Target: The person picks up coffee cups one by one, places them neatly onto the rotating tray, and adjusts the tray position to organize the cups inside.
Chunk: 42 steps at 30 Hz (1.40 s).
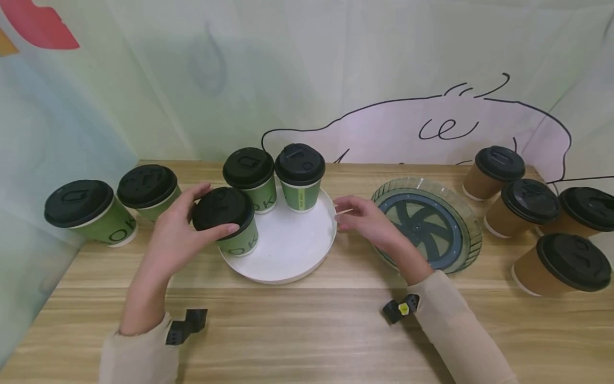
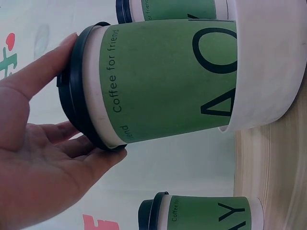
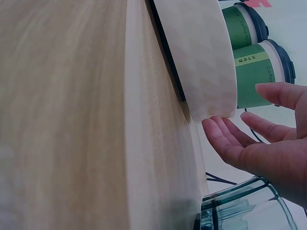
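My left hand [image 1: 175, 229] grips a green paper coffee cup [image 2: 163, 81] by its black lid, thumb on one side and fingers round the other. That cup stands at the left part of a round white tray [image 1: 297, 250], its base inside the rim in the left wrist view. Two more green cups with black lids, one left [image 1: 263, 197] and one right [image 1: 301, 196], stand together at the tray's back. At the tray's right edge, my right hand [image 1: 362, 221] touches the side with loosely bent fingertips [image 3: 211, 125]; its thumb is apart from the fingers.
Two lidded green cups, a near one [image 1: 103, 221] and a far one [image 1: 148, 192], stand on the table left of the tray. To the right lies a clear greenish round dish [image 1: 472, 234] with a dark spoked disc. Several brown lidded cups [image 1: 499, 216] stand at the far right.
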Each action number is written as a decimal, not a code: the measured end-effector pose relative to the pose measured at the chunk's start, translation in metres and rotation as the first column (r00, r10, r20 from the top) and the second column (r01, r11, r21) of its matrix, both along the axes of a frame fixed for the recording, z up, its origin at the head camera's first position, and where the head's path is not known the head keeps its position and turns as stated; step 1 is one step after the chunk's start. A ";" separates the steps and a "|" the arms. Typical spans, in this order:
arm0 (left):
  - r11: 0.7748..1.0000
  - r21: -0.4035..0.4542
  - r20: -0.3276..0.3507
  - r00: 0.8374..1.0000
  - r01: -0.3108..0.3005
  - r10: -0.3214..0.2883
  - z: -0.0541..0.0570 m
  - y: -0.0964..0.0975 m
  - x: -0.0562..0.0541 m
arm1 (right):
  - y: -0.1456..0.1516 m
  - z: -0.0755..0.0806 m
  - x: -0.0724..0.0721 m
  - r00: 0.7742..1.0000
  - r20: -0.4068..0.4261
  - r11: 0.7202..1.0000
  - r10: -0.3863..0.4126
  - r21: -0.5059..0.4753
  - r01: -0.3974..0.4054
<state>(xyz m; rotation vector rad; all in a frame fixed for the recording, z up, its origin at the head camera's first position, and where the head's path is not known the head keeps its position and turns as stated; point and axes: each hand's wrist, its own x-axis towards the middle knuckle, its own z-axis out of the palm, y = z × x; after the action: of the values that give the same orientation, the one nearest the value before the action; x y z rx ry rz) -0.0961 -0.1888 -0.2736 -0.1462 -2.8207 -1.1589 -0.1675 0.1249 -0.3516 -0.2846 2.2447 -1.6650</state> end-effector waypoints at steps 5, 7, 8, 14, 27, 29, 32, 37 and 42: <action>1.000 -0.014 0.000 1.000 0.003 -0.003 0.000 0.001 0.000 | 0.000 0.000 0.000 1.000 0.008 1.000 -0.005 -0.008 0.005; 1.000 -0.015 0.001 1.000 0.006 -0.006 0.000 0.001 -0.001 | 0.000 -0.001 0.000 1.000 0.008 1.000 -0.006 -0.007 0.006; 1.000 -0.014 0.001 1.000 0.008 -0.008 0.000 0.001 -0.001 | 0.000 -0.001 0.000 1.000 0.007 1.000 -0.006 -0.006 0.006; 1.000 -0.011 0.005 1.000 0.013 -0.013 -0.001 0.001 -0.002 | 0.000 -0.001 -0.001 1.000 0.000 1.000 -0.003 0.003 0.003; 1.000 0.000 -0.003 1.000 0.019 -0.019 -0.003 0.001 -0.001 | 0.000 -0.001 -0.001 1.000 -0.018 1.000 0.014 -0.004 -0.014; 1.000 -0.003 -0.006 1.000 0.018 -0.018 -0.002 0.001 -0.001 | -0.001 -0.001 -0.001 1.000 -0.017 1.000 0.013 -0.006 -0.013; 1.000 -0.006 -0.011 1.000 0.019 -0.019 -0.002 0.001 0.000 | -0.001 0.000 -0.001 1.000 -0.012 1.000 0.010 -0.006 -0.010; 1.000 -0.003 -0.011 0.999 0.030 -0.030 -0.002 0.000 0.000 | -0.001 -0.001 -0.001 1.000 -0.009 1.000 0.012 -0.001 -0.012; 0.999 0.028 -0.006 0.999 0.047 -0.046 -0.001 -0.003 0.001 | -0.001 0.000 -0.001 1.000 -0.005 1.000 0.007 0.003 -0.007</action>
<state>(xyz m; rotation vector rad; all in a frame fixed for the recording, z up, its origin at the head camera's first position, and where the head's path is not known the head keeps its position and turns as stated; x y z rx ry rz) -0.0951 -0.1922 -0.2743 -0.2138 -2.8093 -1.2044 -0.1681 0.1240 -0.3515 -0.2957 2.2474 -1.6586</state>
